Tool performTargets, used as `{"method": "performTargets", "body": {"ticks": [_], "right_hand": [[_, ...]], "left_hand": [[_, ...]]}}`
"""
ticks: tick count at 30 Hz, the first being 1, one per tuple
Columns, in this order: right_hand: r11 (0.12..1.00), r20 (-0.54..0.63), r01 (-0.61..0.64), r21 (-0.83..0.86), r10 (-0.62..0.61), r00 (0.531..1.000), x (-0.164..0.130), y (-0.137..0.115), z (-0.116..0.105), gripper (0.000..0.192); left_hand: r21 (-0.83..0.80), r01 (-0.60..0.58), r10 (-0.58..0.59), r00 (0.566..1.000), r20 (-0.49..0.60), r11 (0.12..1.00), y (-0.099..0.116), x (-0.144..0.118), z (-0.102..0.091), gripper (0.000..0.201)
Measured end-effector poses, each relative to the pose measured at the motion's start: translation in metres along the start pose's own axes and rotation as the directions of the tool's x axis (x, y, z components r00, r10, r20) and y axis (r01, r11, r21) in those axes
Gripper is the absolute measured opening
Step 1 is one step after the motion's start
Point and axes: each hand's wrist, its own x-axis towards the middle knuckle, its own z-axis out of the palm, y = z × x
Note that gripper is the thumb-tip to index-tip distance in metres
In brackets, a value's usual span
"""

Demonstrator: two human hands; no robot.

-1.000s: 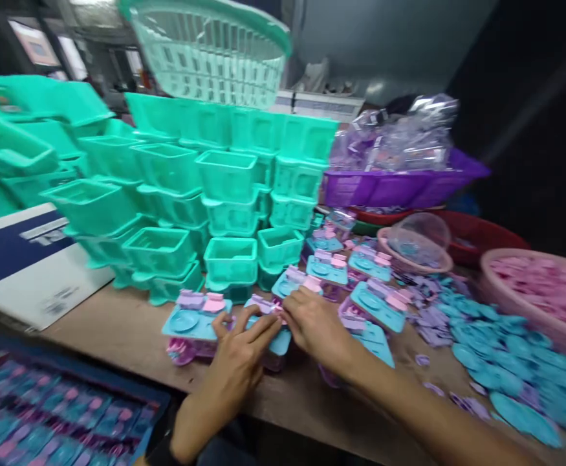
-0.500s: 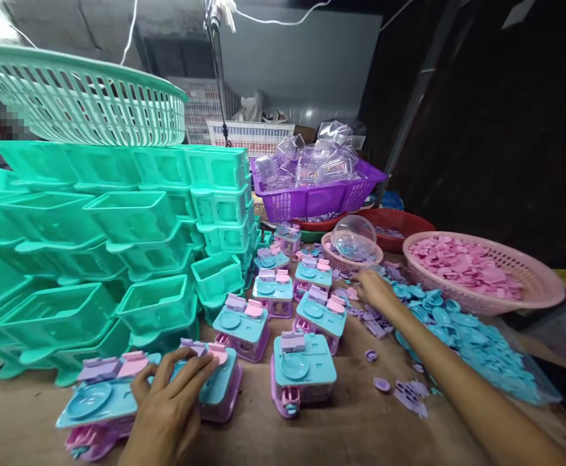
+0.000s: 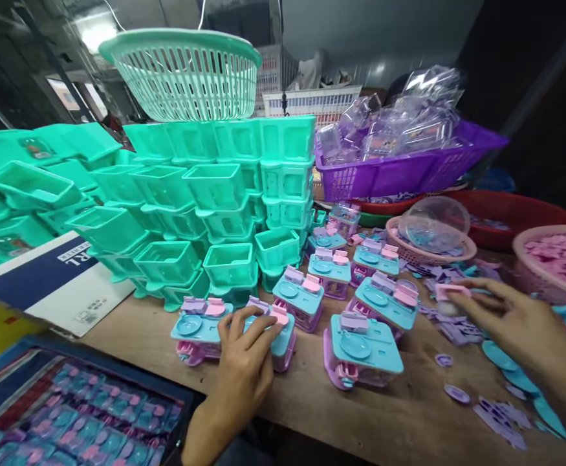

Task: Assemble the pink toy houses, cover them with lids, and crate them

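The left hand [image 3: 244,366] lay flat on a small toy box [image 3: 273,327] with a blue top and pink body, near the front of the wooden table [image 3: 360,414]. Its fingers were spread and pressed down on the top, not wrapped around it. The right hand [image 3: 515,323] was out to the right, fingers pinched on a little pink piece [image 3: 450,292], lifted just above the loose purple bits [image 3: 457,330]. More toy boxes [image 3: 365,346] stood in rows just behind. It looked like the step was fetching a small piece for the box under the left hand. The next move would need the pink piece carried left and lined up with care on the box top. Green tubs [image 3: 215,188] were stacked far left.
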Motion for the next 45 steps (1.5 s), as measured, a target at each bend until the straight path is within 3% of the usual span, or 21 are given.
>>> {"method": "performTargets", "body": {"ticks": [1,3,7,10,13,18,22,26,30,34,37,41,45], "right_hand": [[0.985,0.040,-0.064,0.158,0.058,0.998,-0.018,-0.008,0.003,0.042],[0.939,0.153,-0.130,0.318,0.084,0.985,-0.051,-0.025,0.015,0.051],[0.949,0.193,-0.013,0.316,-0.051,0.980,-0.079,-0.043,0.049,0.054],[0.961,0.150,0.035,0.276,-0.079,0.986,-0.076,-0.040,0.061,0.059],[0.966,0.160,0.078,0.246,-0.120,0.980,-0.068,-0.038,0.057,0.059],[0.954,0.403,0.029,0.298,-0.153,0.902,-0.049,-0.043,0.043,0.057],[0.951,0.519,-0.072,0.302,-0.100,0.849,-0.038,-0.046,0.042,0.063],[0.953,0.425,-0.062,0.298,-0.074,0.902,-0.037,-0.047,0.044,0.065],[0.945,0.401,0.056,0.323,-0.190,0.896,-0.042,-0.047,0.049,0.056],[0.946,0.154,0.197,0.257,-0.241,0.958,-0.063,-0.048,0.061,0.045],[0.946,-0.021,0.257,0.198,-0.258,0.966,-0.088,-0.046,0.064,0.034],[0.956,-0.135,0.266,0.125,-0.249,0.959,-0.119,-0.028,0.046,0.026],[0.990,-0.084,0.069,0.125,-0.058,0.995,-0.141,0.017,0.005,0.030]], "left_hand": [[-0.021,-0.006,0.006,1.000,-0.017,1.000,0.004,0.000,0.001,0.041],[-0.075,-0.022,0.020,0.999,-0.031,0.997,0.014,0.002,0.005,0.041],[-0.201,-0.073,0.074,0.997,0.001,0.977,0.038,0.015,0.022,0.043],[-0.254,-0.102,0.137,0.983,0.122,0.962,0.056,0.028,0.037,0.048],[-0.261,-0.098,0.171,0.946,0.274,0.960,0.070,0.042,0.049,0.053],[-0.185,-0.218,0.276,0.875,0.398,0.958,0.084,0.054,0.067,0.045],[-0.165,-0.227,0.276,0.868,0.413,0.960,0.085,0.056,0.074,0.040],[-0.183,-0.192,0.255,0.861,0.440,0.964,0.083,0.056,0.076,0.043],[-0.195,-0.148,0.223,0.863,0.454,0.970,0.080,0.051,0.080,0.042],[-0.221,-0.139,0.228,0.862,0.453,0.965,0.079,0.047,0.083,0.052],[-0.197,-0.143,0.214,0.887,0.410,0.970,0.080,0.046,0.084,0.054],[-0.145,-0.146,0.182,0.942,0.282,0.979,0.085,0.044,0.089,0.037],[-0.068,-0.180,0.192,0.942,0.274,0.981,0.092,0.042,0.091,0.038]]}}
